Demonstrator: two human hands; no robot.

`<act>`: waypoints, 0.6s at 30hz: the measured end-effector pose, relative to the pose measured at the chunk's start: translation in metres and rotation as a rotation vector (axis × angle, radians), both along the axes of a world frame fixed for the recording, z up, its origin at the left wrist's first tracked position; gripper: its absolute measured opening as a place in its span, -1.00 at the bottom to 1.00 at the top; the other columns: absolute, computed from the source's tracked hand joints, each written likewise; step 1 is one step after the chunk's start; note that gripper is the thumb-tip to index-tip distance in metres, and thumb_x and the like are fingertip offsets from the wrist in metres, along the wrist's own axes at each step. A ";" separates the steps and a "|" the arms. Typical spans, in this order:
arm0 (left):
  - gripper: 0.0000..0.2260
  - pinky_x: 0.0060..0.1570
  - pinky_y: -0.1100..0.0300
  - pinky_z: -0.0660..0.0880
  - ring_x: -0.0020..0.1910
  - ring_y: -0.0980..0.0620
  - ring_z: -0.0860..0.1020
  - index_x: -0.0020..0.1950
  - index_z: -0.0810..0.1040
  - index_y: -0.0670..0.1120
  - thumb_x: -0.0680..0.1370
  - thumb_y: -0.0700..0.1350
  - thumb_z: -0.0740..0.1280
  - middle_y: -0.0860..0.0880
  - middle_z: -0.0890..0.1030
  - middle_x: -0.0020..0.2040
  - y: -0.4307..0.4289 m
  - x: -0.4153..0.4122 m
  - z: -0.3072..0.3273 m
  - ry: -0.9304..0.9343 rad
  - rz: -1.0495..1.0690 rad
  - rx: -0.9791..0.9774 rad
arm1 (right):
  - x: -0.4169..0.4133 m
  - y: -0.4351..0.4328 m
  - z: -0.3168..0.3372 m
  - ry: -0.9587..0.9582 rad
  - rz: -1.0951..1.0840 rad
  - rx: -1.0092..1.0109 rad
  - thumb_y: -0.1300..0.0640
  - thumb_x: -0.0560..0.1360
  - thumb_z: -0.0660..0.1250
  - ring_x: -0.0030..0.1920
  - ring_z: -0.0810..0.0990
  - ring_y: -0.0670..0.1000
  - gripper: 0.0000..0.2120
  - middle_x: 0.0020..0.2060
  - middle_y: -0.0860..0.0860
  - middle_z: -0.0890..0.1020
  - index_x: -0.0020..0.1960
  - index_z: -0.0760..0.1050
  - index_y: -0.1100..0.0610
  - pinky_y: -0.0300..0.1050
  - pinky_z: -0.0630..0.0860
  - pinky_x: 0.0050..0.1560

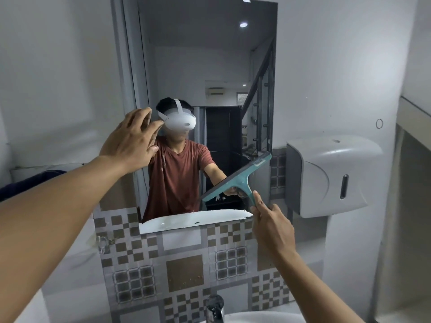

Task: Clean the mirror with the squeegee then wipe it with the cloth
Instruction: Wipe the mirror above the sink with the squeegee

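The squeegee point(238, 180) looks light and stiff — a teal plastic T, best held by its short handle so the blade stays flat on the glass. It lies tilted against the lower right part of the mirror point(210, 73). The right hand point(271, 227) pinches the handle, fingers closed around it. The left hand point(133, 138) is spread open, all 5 fingers splayed — fingertips at the mirror's left edge. No cloth is visible.
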State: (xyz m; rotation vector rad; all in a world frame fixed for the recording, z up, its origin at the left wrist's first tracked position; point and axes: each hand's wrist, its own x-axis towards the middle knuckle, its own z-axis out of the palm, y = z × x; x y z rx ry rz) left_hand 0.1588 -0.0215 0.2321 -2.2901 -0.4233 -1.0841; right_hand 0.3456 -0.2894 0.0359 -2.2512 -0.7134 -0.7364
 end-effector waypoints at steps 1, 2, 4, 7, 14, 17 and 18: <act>-0.34 0.37 -0.24 0.40 0.45 -0.28 0.26 0.45 0.38 -0.08 0.42 -0.01 0.53 -0.22 0.27 0.47 -0.001 0.000 0.000 0.000 0.000 0.000 | -0.002 0.000 -0.002 0.032 0.003 0.015 -0.03 0.71 0.06 -0.35 0.44 0.05 -0.55 -0.21 0.04 0.47 0.59 0.17 -0.19 -0.10 0.34 -0.36; -0.33 0.35 -0.25 0.41 0.44 -0.28 0.26 0.46 0.37 -0.07 0.42 -0.01 0.53 -0.22 0.27 0.47 -0.002 -0.001 0.000 0.000 0.001 0.000 | -0.003 0.000 -0.006 0.059 0.005 0.030 -0.03 0.71 0.04 -0.36 0.42 0.03 -0.55 -0.21 0.03 0.46 0.59 0.16 -0.18 -0.11 0.31 -0.39; -0.30 0.34 -0.26 0.42 0.43 -0.28 0.27 0.49 0.34 -0.06 0.42 -0.01 0.53 -0.22 0.28 0.46 -0.003 -0.002 0.002 0.002 0.002 0.008 | -0.007 0.001 -0.015 0.106 0.012 0.061 -0.02 0.71 0.02 -0.39 0.38 -0.02 -0.54 -0.22 0.02 0.45 0.60 0.14 -0.17 -0.14 0.28 -0.43; -0.27 0.40 -0.25 0.35 0.45 -0.31 0.24 0.53 0.33 -0.05 0.42 0.00 0.53 -0.25 0.24 0.49 -0.002 -0.003 0.005 0.005 0.000 0.030 | -0.011 0.008 -0.025 0.171 0.014 0.088 0.00 0.71 0.00 -0.37 0.41 -0.01 -0.54 -0.22 0.01 0.46 0.59 0.13 -0.19 -0.11 0.36 -0.33; -0.25 0.41 -0.26 0.34 0.53 -0.29 0.15 0.56 0.30 -0.04 0.43 0.01 0.52 -0.24 0.19 0.56 0.000 0.001 0.014 0.034 -0.011 0.023 | -0.018 0.026 -0.043 0.319 0.042 0.203 -0.05 0.70 0.01 -0.24 0.54 0.07 -0.54 -0.17 0.05 0.54 0.59 0.10 -0.23 -0.09 0.44 -0.25; -0.26 0.42 -0.25 0.33 0.53 -0.29 0.13 0.56 0.30 -0.06 0.43 0.00 0.51 -0.24 0.21 0.54 -0.001 0.004 0.011 0.025 -0.017 0.026 | -0.021 0.030 -0.046 0.352 0.044 0.243 -0.06 0.69 0.04 -0.24 0.55 0.06 -0.53 -0.18 0.05 0.58 0.59 0.10 -0.22 -0.06 0.50 -0.23; -0.26 0.44 -0.24 0.31 0.53 -0.29 0.13 0.56 0.30 -0.07 0.43 -0.01 0.50 -0.25 0.22 0.54 0.000 0.005 0.010 0.018 -0.018 0.028 | -0.022 0.031 -0.046 0.371 0.048 0.255 -0.07 0.69 0.05 -0.24 0.56 0.06 -0.53 -0.19 0.04 0.60 0.59 0.11 -0.20 -0.05 0.51 -0.23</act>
